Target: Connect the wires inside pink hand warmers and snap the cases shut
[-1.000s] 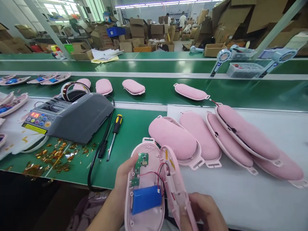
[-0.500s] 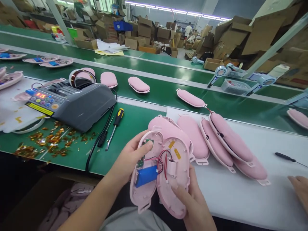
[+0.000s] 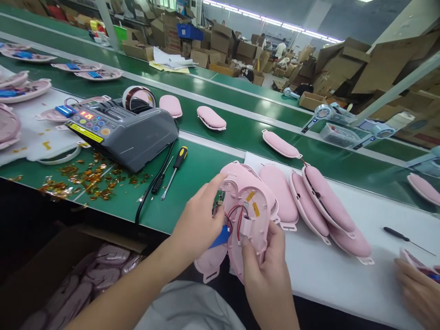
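Observation:
An opened pink case (image 3: 213, 263) is spread in two halves before me. Over its left half, my left hand (image 3: 202, 215) has thumb and fingers closed on a small green circuit board (image 3: 219, 198). A blue battery (image 3: 220, 237) lies partly behind that hand, with red and black wires crossing to the other half. My right hand (image 3: 266, 261) grips the right half, thumb inside and fingers round the outer edge. Two yellow tape strips stick inside that half. Closed pink cases (image 3: 278, 192) are piled just behind.
A grey tape dispenser (image 3: 137, 133) stands left, near amber tape scraps (image 3: 92, 178) and a yellow-black screwdriver (image 3: 175, 169). Another person's hand (image 3: 417, 284) holds a pink part at right, near a black screwdriver (image 3: 395, 233). A box of pink cases (image 3: 75, 284) sits below left.
My left hand has moved from the case's left edge onto the circuit board, which now stands raised. The other person's hand now holds a pink part. The camera view has shifted left.

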`<state>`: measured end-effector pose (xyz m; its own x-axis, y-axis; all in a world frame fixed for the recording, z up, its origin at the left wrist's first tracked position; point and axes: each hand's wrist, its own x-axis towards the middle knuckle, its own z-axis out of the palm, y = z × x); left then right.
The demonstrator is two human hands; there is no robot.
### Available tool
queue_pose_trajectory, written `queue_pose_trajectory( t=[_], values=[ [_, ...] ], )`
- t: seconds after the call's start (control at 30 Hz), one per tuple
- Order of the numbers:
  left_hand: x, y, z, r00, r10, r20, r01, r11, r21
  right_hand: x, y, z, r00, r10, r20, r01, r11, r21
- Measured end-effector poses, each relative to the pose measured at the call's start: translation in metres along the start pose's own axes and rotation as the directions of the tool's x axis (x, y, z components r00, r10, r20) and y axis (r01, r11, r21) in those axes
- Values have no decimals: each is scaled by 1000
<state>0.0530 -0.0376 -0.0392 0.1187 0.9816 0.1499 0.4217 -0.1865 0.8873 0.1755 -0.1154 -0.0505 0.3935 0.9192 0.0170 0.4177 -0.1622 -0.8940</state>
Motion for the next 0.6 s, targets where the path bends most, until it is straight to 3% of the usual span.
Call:
queue_pose_trajectory(
  t=[0.07, 0.1, 0.17, 0.23, 0.37, 0.43, 0.6],
  values=[
    [-2, -1, -2, 1000, 30, 4, -31, 999, 12, 4, 8, 0, 990, -98, -102, 73, 971, -226],
    [-3, -1, -3, 999, 38, 9, -38, 999, 11, 7, 12, -1, 964, -222, -149, 159, 925, -346],
    [-3, -1, -3, 999, 41, 24, -41, 999, 3, 13, 17, -6, 843, -516, -151, 355, 745, -564],
    [-3, 0, -3, 999, 33, 37, -32, 999, -23, 20, 14, -13, 736, -677, 6, 514, 552, -657],
    [1, 0, 0, 999, 45, 18, -43, 994, -96, 32, -7, -29, 694, -606, 389, 692, 413, -592],
    [2, 1, 1, 998, 62, 6, -61, 992, -107, 37, -15, -33, 688, -535, 491, 710, 356, -607],
    [1, 5, 4, 993, 105, 56, -98, 988, -117, 51, -22, -26, 703, -551, 449, 660, 270, -701]
  ],
)
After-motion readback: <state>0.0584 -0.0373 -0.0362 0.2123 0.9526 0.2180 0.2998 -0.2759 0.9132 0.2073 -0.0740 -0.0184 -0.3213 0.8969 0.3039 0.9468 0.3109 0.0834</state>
